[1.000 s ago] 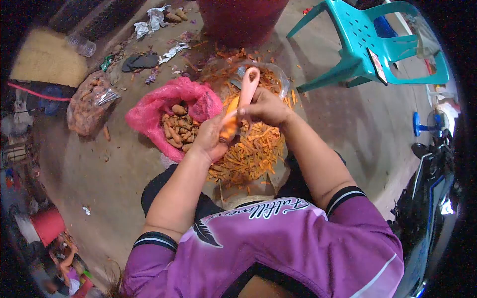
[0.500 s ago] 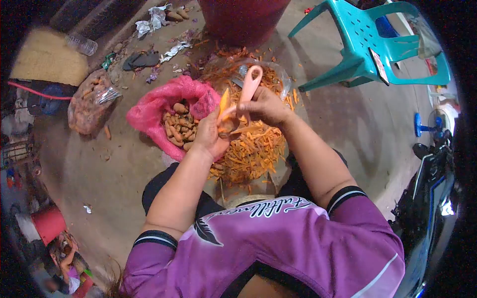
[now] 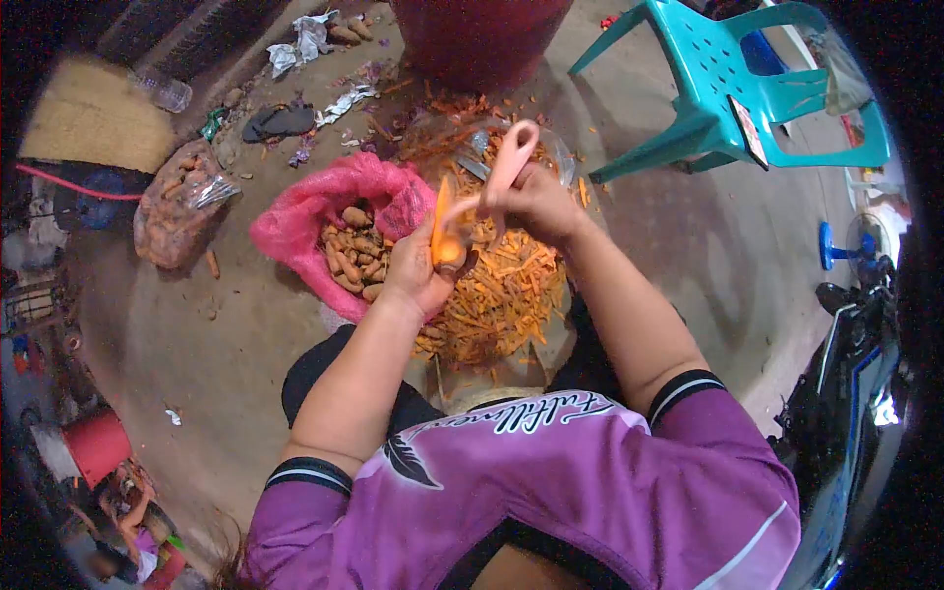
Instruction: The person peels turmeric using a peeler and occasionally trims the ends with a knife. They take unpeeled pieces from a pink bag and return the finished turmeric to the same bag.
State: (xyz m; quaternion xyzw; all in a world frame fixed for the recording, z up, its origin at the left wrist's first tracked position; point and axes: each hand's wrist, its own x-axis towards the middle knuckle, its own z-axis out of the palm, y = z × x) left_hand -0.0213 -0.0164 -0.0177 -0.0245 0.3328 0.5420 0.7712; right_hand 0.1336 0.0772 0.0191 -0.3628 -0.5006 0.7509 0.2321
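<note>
My left hand (image 3: 415, 275) grips a partly peeled carrot (image 3: 442, 221), its bright orange flesh facing up and a cut round end showing near the palm. In my right hand (image 3: 546, 206) is a pink peeler (image 3: 512, 157) with a looped handle end pointing away from me. Its head reaches toward the carrot; whether the blade touches is too blurred to tell. Beneath both hands lies a heap of orange peelings (image 3: 501, 305). An open pink mesh sack (image 3: 295, 221) stands beside my left hand, with several unpeeled carrots (image 3: 354, 251) inside.
A large dark red tub (image 3: 477, 39) stands ahead, with scraps around its base. To the right are a teal plastic chair (image 3: 708, 79) and a motorcycle (image 3: 855, 364). A clear bag of carrots (image 3: 182, 206) and a dark slipper (image 3: 278, 122) lie left. Another person (image 3: 133, 511) appears at lower left.
My right hand and the peeler have shifted slightly right and away from the carrot's near end. More of the carrot's orange surface and its round end now show. My left hand stays nearly in place.
</note>
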